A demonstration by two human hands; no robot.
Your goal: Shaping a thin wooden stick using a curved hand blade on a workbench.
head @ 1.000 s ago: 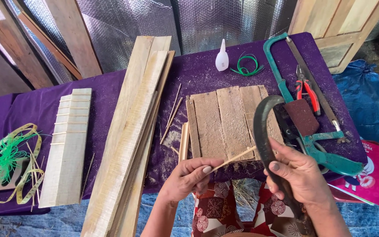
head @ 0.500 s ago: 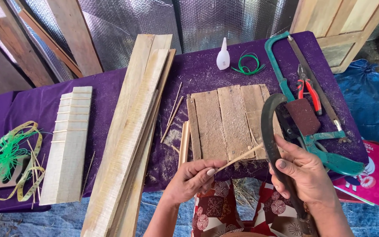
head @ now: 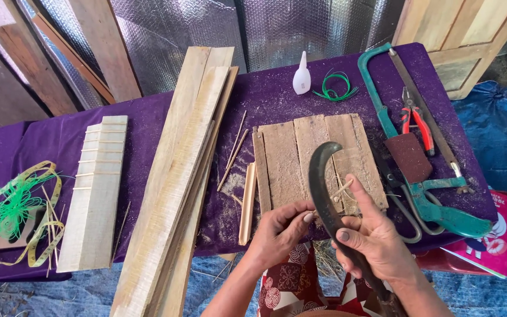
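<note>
Right hand (head: 371,240): closed round the handle of a dark curved steel blade, sickle-shaped (head: 324,188), hooked tip up and away, edge turned toward the other hand; thumb laid along the back, apparently to steady the cut.
Left hand (head: 280,229): fingers pinched shut on a thin pale wooden sliver (head: 342,189), held across the blade just above the near table edge, so that shavings fall onto the work surface.
Directly beneath and beyond: square board of weathered grey planks (head: 300,152), flat on the table, dusted with sawdust, evidently serving as a cutting block.
Just left of board: short pale wooden strip (head: 247,202) lying lengthwise, several thin sticks (head: 233,149) loose beside it.
Further left: stack of long pale planks (head: 183,170), laid lengthwise from far edge to overhanging near edge; then a shorter whitish plank marked with cross lines (head: 95,194); at far left, green cord tangled with a yellow measuring tape (head: 16,208).
Right of board: green-framed hacksaw (head: 412,176), red-handled pliers (head: 415,123), brown sanding block (head: 409,157), all within reach of the blade hand.
Far edge: small white squeeze bottle (head: 301,76), coil of green wire (head: 335,87).
Support: table draped in purple cloth (head: 148,111).
</note>
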